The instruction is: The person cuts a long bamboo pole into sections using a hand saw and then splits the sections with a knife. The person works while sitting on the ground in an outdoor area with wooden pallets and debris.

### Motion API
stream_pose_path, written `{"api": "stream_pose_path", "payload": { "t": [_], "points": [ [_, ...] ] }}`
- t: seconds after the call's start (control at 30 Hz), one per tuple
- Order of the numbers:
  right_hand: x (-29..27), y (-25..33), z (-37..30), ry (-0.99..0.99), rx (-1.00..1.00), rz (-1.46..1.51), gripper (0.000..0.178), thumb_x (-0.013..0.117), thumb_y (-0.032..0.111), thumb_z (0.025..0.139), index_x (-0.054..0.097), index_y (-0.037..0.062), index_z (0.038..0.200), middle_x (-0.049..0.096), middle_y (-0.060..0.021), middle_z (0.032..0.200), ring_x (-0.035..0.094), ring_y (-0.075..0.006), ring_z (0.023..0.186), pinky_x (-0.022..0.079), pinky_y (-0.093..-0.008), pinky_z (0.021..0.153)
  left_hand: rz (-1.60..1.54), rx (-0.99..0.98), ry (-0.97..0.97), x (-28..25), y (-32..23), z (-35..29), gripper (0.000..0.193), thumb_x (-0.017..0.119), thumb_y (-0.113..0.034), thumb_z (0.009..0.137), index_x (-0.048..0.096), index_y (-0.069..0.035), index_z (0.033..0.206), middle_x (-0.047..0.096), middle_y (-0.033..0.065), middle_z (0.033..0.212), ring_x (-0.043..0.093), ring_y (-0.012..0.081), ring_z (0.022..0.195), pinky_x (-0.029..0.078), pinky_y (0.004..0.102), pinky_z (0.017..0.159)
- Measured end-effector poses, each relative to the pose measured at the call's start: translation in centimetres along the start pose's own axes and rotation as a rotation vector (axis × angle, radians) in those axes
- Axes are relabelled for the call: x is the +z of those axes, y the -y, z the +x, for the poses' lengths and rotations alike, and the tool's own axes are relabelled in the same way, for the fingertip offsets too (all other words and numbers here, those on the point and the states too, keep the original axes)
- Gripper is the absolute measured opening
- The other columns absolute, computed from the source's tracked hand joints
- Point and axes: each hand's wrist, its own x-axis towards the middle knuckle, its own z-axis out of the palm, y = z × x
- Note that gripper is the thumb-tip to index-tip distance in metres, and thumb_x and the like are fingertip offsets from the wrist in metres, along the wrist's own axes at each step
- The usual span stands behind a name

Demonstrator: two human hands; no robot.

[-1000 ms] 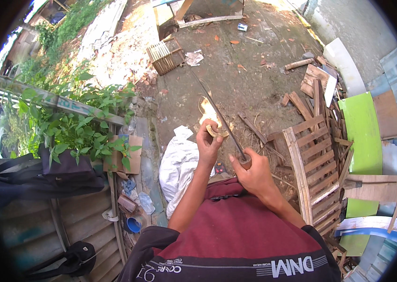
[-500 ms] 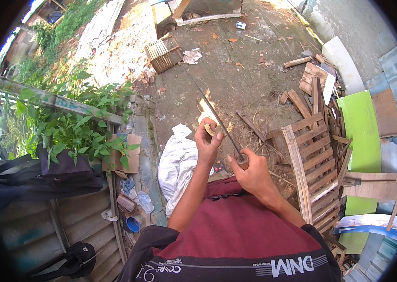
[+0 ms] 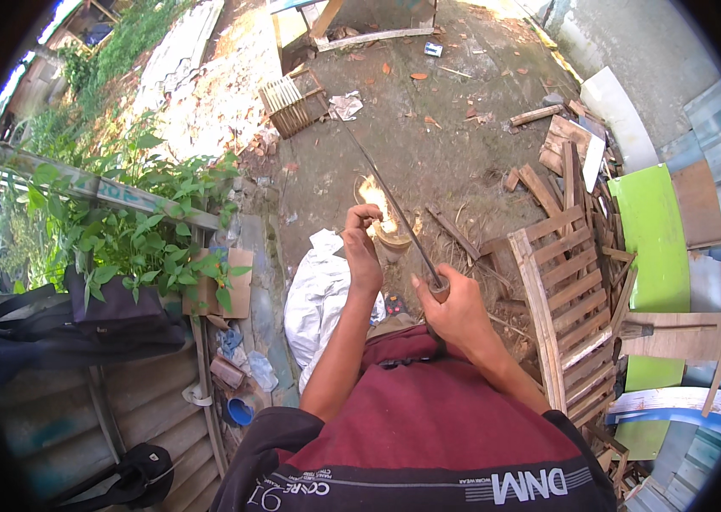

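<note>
- I see the right hand (image 3: 456, 309) gripping a rod (image 3: 416, 241).
- The left hand (image 3: 364, 256) bends near flames (image 3: 375, 203).
- White cloth (image 3: 313, 299) lies left, a slatted frame (image 3: 538, 316) right.

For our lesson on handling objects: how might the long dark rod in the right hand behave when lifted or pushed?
The long dark rod is probably stiff: it reaches out nearly straight, without visible sag. It may feel front-heavy, as the right hand grips only one end. Its slender shape suggests modest weight, though the material is unclear.

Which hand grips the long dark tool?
The right hand, closed around the long dark tool's near end; the left hand is beside it, not around it.
</note>
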Motion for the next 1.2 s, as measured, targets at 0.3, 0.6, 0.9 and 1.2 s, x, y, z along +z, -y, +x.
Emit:
{"api": "stream_pose_path", "payload": {
  "t": [0.3,0.6,0.9,1.2],
  "points": [
    [-0.9,-0.6,0.3,-0.037,0.031,-0.037,0.036,0.071,0.030,0.093,0.064,-0.0058,0.094,0.063,-0.0184,0.058,0.066,-0.0212,0.053,0.046,-0.0376,0.052,0.751,0.932,0.124,5.4,-20.4,15.2,0.047,0.039,-0.038,0.106,0.047,-0.003,0.137,0.042,0.0209,0.145,0.028,0.0388,0.144,0.015,0.0557,0.118],
    [-0.8,-0.3,-1.0,-0.013,0.039,-0.033,0.031,0.073,0.022,0.090,0.064,-0.0074,0.092,0.066,-0.0209,0.065,0.070,-0.0256,0.062,0.050,-0.0378,0.058,1.312,0.719,0.858,8.0,-12.4,14.0,0.070,0.021,-0.061,0.103,0.018,-0.022,0.162,0.002,0.0105,0.169,-0.008,0.0326,0.155,-0.011,0.0585,0.121],
    [-2.2,0.9,-1.5,0.038,0.142,-0.051,0.034,0.074,0.025,0.089,0.067,-0.0073,0.096,0.068,-0.0259,0.074,0.070,-0.0416,0.074,0.054,-0.0439,0.066,1.174,0.710,0.835,7.8,-14.1,14.2,0.072,0.015,-0.062,0.102,0.018,-0.022,0.162,0.003,0.0121,0.169,-0.007,0.0338,0.155,-0.012,0.0575,0.121],
    [-0.6,-2.7,-0.8,-0.086,0.002,0.093,0.030,0.073,0.025,0.090,0.065,-0.0040,0.093,0.067,-0.0229,0.068,0.070,-0.0359,0.064,0.052,-0.0409,0.060,0.278,0.547,0.100,1.5,-9.9,9.9,0.055,0.039,-0.035,0.105,0.038,0.000,0.146,0.043,0.0181,0.148,0.041,0.0319,0.137,0.027,0.0519,0.117]
  ]
}}
